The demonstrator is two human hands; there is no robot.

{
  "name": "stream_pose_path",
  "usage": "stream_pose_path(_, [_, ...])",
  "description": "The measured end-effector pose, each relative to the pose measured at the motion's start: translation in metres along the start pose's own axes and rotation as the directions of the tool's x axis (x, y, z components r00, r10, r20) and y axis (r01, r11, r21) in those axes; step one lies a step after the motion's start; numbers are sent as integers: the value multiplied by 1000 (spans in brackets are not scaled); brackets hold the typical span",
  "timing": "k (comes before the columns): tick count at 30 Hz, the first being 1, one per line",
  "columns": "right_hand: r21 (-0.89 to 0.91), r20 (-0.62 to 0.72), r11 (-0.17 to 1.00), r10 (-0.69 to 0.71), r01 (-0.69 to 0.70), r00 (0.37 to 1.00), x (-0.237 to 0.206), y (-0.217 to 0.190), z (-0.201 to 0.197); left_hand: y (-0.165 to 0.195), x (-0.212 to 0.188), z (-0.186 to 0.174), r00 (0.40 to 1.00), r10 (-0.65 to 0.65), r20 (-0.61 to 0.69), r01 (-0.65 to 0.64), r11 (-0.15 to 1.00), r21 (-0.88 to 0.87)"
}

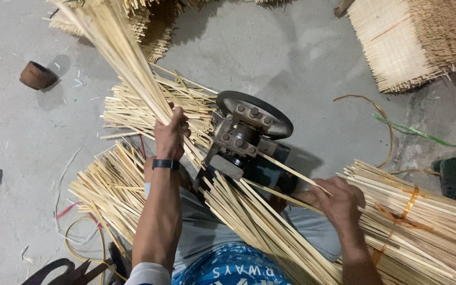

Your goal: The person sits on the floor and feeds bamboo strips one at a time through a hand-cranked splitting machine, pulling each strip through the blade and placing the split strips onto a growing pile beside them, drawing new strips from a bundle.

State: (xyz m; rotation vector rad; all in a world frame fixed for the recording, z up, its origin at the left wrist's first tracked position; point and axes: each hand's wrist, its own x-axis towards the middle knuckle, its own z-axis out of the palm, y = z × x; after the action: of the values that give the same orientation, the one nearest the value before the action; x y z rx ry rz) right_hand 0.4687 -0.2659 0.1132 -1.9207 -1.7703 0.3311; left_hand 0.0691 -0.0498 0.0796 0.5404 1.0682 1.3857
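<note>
My left hand (170,134) is closed around a long bundle of pale bamboo strips (127,58) that slants up to the top left and runs down across my lap. My right hand (339,200) pinches a single thin strip (291,171) that comes out of a small dark machine with a flat round wheel (254,113). The machine stands on the floor between my two hands. A black band sits on my left wrist.
Loose strips lie piled left of the machine (112,184). A tied bundle (423,216) lies at the right. Stacked sticks (412,42) fill the top right. A brown round cup (37,75), a green sandal (454,174) and cords lie on the grey concrete floor.
</note>
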Motion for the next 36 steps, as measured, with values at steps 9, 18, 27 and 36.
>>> stream_pose_path(9, [-150, 66, 948, -273, 280, 960, 7, -37, 31, -18, -5, 18, 992, -97, 81, 92, 994, 58])
stream_pose_path(18, [-127, 521, 949, 311, -288, 795, -23, 8, 23, -19, 1, 16, 992, -21, 125, 16, 999, 40])
stream_pose_path(27, [-114, 27, 982, -152, 154, 988, -13, 53, -29, 6, 9, -6, 999, 32, -27, -34, 995, -91])
stream_pose_path(36, [-213, -75, 952, -240, 220, 968, 1, -20, 28, -9, -1, 2, 1000, 26, 6, -26, 992, 124])
